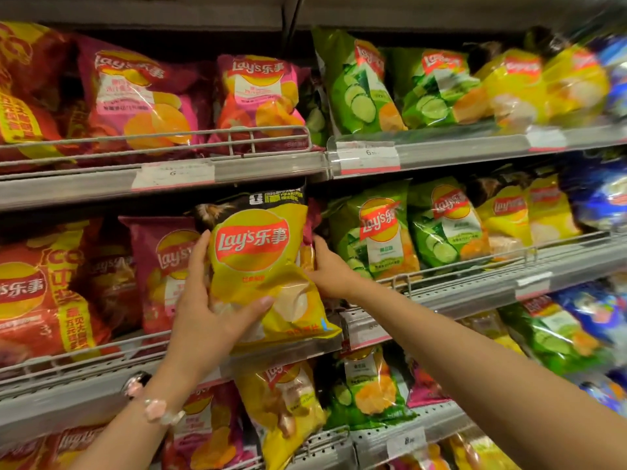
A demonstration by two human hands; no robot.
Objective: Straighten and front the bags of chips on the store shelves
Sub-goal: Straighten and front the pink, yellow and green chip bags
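Note:
A yellow Lay's chip bag (261, 252) stands upright at the front of the middle shelf (475, 293), overhanging its edge. My left hand (207, 307) grips the bag's left side, with the thumb across its lower front. My right hand (330, 266) reaches to the bag's right edge with its fingers behind it. Pink bags (163, 266) stand to the left of it and green cucumber bags (376, 232) to the right.
The top shelf (271, 167) holds pink, green and yellow bags behind a wire rail. Red bags (37, 293) fill the far left, blue bags (600, 195) the far right. The lower shelf (407, 432) carries yellow, green and pink bags. Price tags (369, 157) line the shelf edges.

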